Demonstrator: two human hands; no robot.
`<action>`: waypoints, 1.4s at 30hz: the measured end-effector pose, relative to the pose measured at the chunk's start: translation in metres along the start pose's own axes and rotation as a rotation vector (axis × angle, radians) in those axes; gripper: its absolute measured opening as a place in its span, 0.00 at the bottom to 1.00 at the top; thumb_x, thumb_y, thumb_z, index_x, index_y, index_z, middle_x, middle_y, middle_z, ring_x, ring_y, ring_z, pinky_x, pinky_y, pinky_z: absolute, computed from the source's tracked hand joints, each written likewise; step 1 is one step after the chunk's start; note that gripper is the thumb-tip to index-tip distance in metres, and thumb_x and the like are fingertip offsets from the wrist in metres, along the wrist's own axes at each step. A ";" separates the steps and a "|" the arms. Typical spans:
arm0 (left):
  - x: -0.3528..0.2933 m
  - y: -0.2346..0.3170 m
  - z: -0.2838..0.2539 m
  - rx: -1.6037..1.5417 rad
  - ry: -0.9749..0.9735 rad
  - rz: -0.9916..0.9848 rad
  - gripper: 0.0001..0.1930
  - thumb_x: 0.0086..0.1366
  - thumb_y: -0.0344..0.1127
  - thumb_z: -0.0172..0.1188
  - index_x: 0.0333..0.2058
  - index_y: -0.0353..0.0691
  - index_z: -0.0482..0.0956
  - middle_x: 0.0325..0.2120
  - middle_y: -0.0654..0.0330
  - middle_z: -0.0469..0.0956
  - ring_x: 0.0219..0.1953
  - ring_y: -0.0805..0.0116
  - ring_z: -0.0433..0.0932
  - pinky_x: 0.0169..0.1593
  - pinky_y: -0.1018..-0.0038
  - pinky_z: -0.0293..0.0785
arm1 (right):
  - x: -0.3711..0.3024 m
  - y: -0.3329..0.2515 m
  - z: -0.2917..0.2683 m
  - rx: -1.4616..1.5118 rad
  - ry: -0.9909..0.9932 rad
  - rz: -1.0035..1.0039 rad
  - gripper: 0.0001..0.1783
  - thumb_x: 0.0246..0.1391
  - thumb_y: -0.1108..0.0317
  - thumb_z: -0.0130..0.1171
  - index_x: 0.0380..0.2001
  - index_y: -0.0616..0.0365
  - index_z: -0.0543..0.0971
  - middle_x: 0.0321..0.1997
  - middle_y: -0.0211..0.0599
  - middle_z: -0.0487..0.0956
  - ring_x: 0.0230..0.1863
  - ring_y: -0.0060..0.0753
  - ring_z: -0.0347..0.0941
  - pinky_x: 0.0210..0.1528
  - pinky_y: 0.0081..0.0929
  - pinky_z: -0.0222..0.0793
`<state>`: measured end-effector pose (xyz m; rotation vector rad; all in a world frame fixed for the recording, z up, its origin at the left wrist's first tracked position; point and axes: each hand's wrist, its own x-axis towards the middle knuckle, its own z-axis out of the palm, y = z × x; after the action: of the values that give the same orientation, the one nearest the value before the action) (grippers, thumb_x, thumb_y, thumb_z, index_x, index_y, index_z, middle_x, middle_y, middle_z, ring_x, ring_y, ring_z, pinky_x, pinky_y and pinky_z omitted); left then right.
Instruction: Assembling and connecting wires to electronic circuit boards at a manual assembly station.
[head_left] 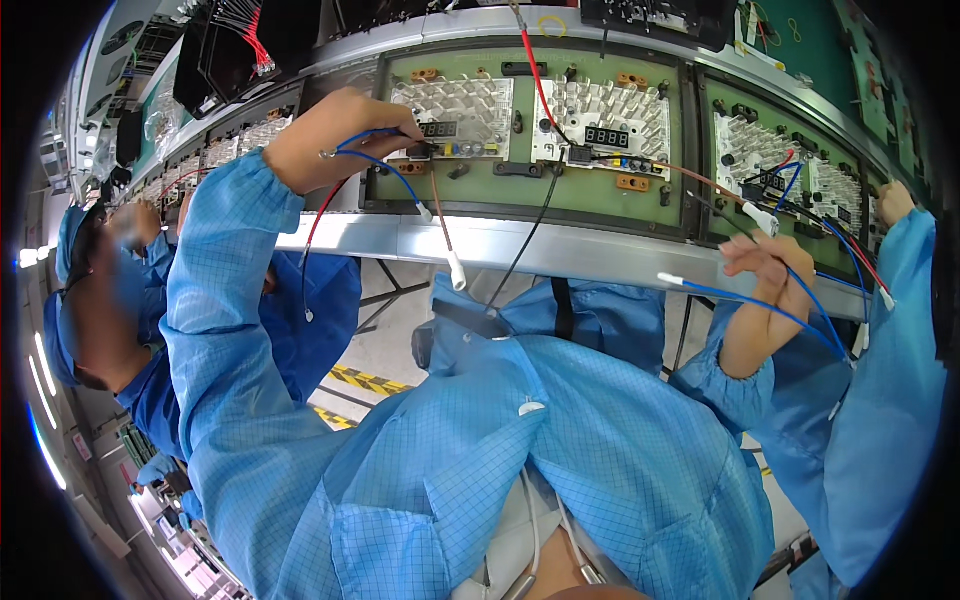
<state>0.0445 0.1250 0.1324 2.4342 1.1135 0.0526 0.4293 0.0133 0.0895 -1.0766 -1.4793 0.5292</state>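
Observation:
My left hand [345,135] reaches over the left circuit board [480,90], its fingers pinched on a blue wire [385,167] beside a black component under the digit display. One end of that wire has a ring terminal near my wrist. A red wire [318,225] and a brown wire [443,220] hang from the same area. My right hand [765,300] is raised in front of the bench, fingers curled around several blue wires [750,298] with white-sleeved ends. The middle circuit board [600,100] has red, black and brown wires at its black component.
Green fixture plates [420,185] sit in dark frames along a metal rail [560,240]. A wired board [760,140] lies to the right, near a co-worker's hand [893,203]. Another person sits at the left. Red wires [255,35] bundle at the back left.

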 end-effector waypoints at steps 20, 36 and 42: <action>0.006 0.014 -0.009 -0.077 -0.046 0.015 0.06 0.57 0.27 0.60 0.34 0.35 0.77 0.27 0.49 0.79 0.29 0.52 0.79 0.33 0.66 0.75 | 0.051 0.015 0.039 -0.043 -0.324 0.319 0.09 0.59 0.75 0.41 0.38 0.57 0.72 0.28 0.28 0.72 0.29 0.15 0.66 0.26 0.12 0.61; 0.005 0.020 -0.002 -0.255 0.100 -0.062 0.06 0.60 0.30 0.59 0.32 0.34 0.77 0.22 0.53 0.78 0.24 0.64 0.78 0.29 0.74 0.73 | 0.059 0.006 0.048 -0.088 -0.519 0.299 0.09 0.53 0.77 0.41 0.35 0.60 0.72 0.28 0.33 0.72 0.30 0.23 0.67 0.34 0.19 0.64; -0.001 0.028 0.004 -0.300 0.165 -0.226 0.06 0.59 0.31 0.60 0.32 0.34 0.77 0.22 0.53 0.78 0.24 0.64 0.78 0.30 0.73 0.73 | 0.062 0.000 0.051 -0.144 -0.530 0.357 0.10 0.51 0.79 0.42 0.35 0.58 0.72 0.28 0.33 0.72 0.30 0.23 0.67 0.33 0.19 0.63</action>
<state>0.0645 0.1075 0.1410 2.0566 1.3405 0.3292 0.3875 0.0781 0.1102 -1.3955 -1.8086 1.0321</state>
